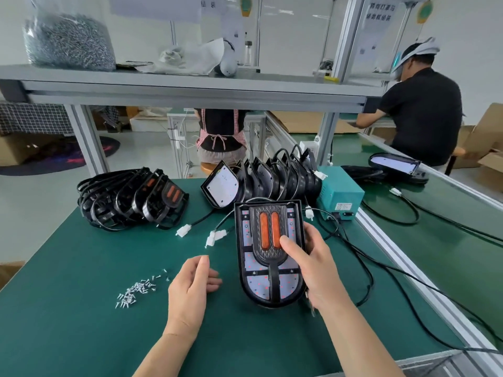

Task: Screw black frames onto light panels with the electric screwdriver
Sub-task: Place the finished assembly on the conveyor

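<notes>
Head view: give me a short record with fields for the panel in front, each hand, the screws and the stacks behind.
light panel: front centre on the green mat, black frame laid on it
right hand: grips the panel's right edge, thumb on the frame
left hand: relaxed, holds nothing, left of the panel
screws: loose pile on the mat, left of the left hand
frame stack: back left
panel row: standing on edge, back centre

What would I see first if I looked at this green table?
Probably the light panel in the middle, with a black frame and two bright orange strips on top; the right hand grips its edge. Next, the little heap of silver screws left of the left hand, and the pile of black frames at the back left.
</notes>
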